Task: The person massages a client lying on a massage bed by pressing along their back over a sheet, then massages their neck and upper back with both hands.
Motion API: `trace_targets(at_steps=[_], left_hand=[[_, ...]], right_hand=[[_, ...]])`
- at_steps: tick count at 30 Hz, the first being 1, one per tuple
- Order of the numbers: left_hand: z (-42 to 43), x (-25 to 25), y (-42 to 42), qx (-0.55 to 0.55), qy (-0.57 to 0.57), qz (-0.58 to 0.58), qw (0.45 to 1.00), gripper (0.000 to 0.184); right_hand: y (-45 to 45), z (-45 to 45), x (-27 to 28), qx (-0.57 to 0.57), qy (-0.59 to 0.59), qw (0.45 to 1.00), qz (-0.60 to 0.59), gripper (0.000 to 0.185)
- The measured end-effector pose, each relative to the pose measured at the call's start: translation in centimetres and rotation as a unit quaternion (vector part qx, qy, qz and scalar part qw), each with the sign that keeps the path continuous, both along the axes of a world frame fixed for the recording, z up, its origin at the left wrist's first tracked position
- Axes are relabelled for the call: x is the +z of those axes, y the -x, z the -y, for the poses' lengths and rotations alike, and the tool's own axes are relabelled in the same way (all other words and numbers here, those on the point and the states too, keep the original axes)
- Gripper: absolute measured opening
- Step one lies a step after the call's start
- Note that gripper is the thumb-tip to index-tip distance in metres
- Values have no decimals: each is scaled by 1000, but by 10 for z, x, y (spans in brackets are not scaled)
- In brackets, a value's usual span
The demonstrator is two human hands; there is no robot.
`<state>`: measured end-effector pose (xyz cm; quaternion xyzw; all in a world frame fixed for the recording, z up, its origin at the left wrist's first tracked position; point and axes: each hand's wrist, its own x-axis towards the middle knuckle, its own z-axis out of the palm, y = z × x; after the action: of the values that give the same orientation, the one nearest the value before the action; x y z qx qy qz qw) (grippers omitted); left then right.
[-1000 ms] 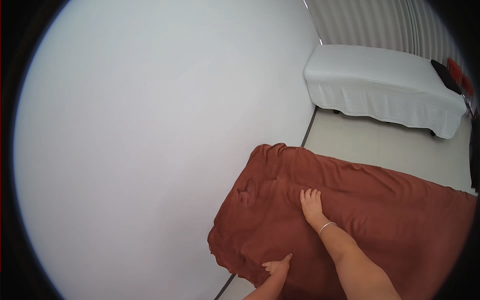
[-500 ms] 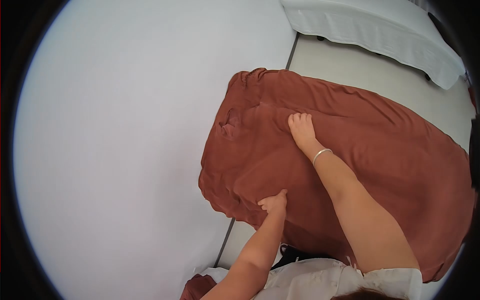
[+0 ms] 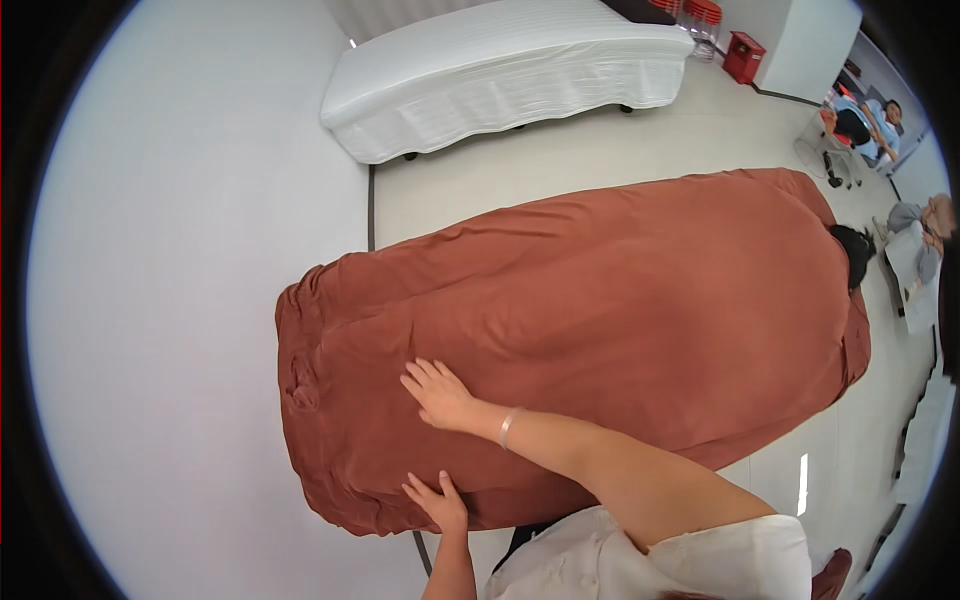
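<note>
A reddish-brown cloth (image 3: 620,300) covers a long, raised form that stretches from the wall side to the right. Both hands rest palm down on its left part. My right hand (image 3: 440,393), with a bracelet at the wrist, has its fingers spread on the cloth. Below it, near the cloth's front edge, my left hand (image 3: 438,502) lies with thumb and fingers apart. Neither one grips anything. Bunched folds (image 3: 302,385) run along the left end. Dark hair (image 3: 855,255) shows at the cloth's right end.
Behind stands a bed with a white cover (image 3: 510,75). A white wall (image 3: 180,300) is on the left. Farther back are a red bin (image 3: 743,57), stacked red stools (image 3: 700,18) and a seated person (image 3: 880,130). Another person (image 3: 930,230) is at the right edge.
The view has swung right, showing the cloth's full length and people beyond. My left hand has opened wider, and my right hand's fingers, curled before, now lie spread.
</note>
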<state>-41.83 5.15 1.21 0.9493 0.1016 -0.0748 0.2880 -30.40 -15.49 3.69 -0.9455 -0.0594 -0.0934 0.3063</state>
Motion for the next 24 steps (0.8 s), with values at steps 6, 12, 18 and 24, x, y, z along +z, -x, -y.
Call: trace_targets(at_steps=[6,12,18,24], left_hand=[[-45,-18,-1,-74,-22,39,996,81],[-64,7,3,-153,-161,17,975,70],[-95,21,-25,-196,-121,-9,973,66],[-158,-45,-37,-115,-19,9,993,40]], right_hand=[[188,27,29,-71,-44,996,11,74],[279,10,-11,-43,155,977,-141,77],[265,36,-31,-73,-154,979,-113,57],[315,153,42,-571,74,811,104,68]])
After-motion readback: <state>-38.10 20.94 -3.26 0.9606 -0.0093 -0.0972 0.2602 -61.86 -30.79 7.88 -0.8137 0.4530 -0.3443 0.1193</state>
